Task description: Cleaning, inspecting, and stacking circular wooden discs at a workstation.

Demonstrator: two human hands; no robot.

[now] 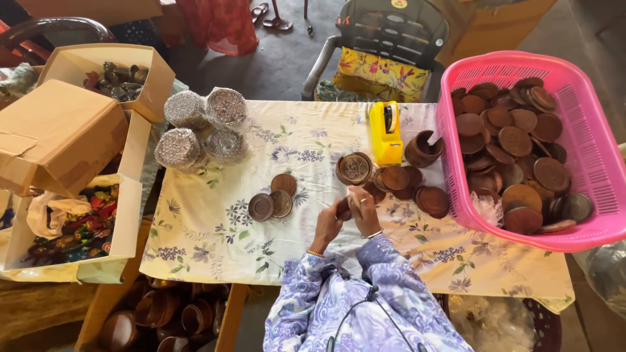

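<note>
While both hands (345, 212) meet over tablecloth (215, 228), fingers seemingly enclose brown wooden disc (343, 208)

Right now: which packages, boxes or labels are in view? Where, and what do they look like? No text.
Closed cardboard box: far left, plain brown, flap taped.
Open cardboard box: top left, holds small dark items.
Large open carton: left of the table, colourful wrapped goods inside.
Foil-wrapped round bundles: table's top-left corner, silver, four.
Yellow tape dispenser: table centre, blocky.
Round yellow sticker: on chair back, top edge.
</note>
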